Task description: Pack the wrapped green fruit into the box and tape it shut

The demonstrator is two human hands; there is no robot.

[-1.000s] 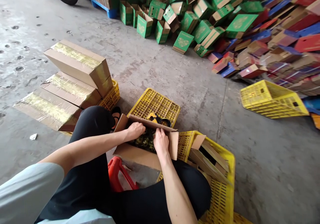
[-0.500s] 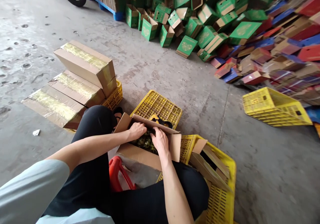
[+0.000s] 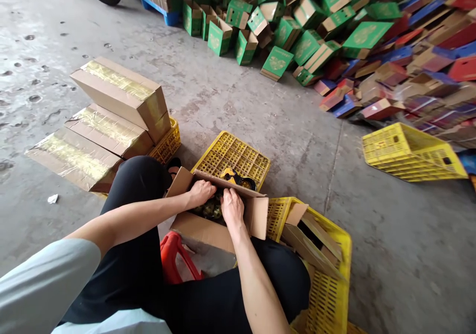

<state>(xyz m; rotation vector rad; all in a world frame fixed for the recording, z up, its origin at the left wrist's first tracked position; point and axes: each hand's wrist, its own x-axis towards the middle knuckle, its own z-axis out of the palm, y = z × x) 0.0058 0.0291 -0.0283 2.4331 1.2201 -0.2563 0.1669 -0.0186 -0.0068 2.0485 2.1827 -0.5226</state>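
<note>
An open cardboard box (image 3: 203,231) sits between my knees, its flaps folded outward. Dark green, roundish items (image 3: 211,210) fill its inside; their kind is too small to make out. My left hand (image 3: 201,193) reaches in over the left end, fingers curled down inside the far wall. Close to its right, my right hand (image 3: 232,207) also dips into the box with bent fingers. The fingertips of both hands are hidden, so what they grip does not show. A yellow and black tape dispenser (image 3: 238,177) lies just behind the box.
An upturned yellow crate (image 3: 238,150) stands beyond the box. Taped cartons (image 3: 119,88) are stacked at left. At right, a yellow crate (image 3: 327,299) holds an open carton (image 3: 316,239); another yellow crate (image 3: 412,153) lies farther off. A red stool (image 3: 174,259) is below me. Green boxes (image 3: 277,62) heap behind.
My hands have shifted slightly inside the box, the right one a little closer to the left. The whole view has moved a little; the box stays between my knees.
</note>
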